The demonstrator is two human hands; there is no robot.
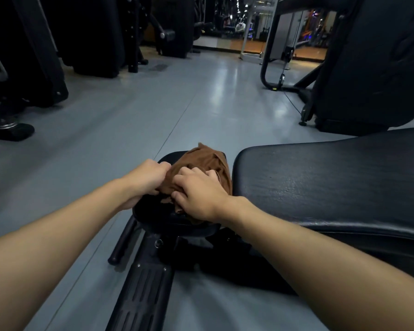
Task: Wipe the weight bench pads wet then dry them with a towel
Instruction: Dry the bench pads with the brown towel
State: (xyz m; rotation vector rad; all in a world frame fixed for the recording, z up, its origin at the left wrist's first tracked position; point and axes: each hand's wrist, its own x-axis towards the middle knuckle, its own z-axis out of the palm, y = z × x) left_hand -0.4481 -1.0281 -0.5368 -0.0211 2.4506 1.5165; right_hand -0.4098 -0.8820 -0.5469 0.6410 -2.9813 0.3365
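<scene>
A crumpled brown towel (204, 160) lies on the small black seat pad (153, 211) of a weight bench. My left hand (145, 181) grips the towel's left edge with curled fingers. My right hand (197, 193) lies on top of the towel, its fingers bent into the cloth and gathering it. The long black back pad (332, 180) stretches off to the right, bare, with a faint sheen on its surface. Part of the towel is hidden under both hands.
The bench's black frame and ribbed foot plate (141, 297) run toward me on the grey floor (177, 96). Dark gym machines (34, 56) stand at the left. A large black padded machine (373, 68) and a cable station (282, 56) stand at the right.
</scene>
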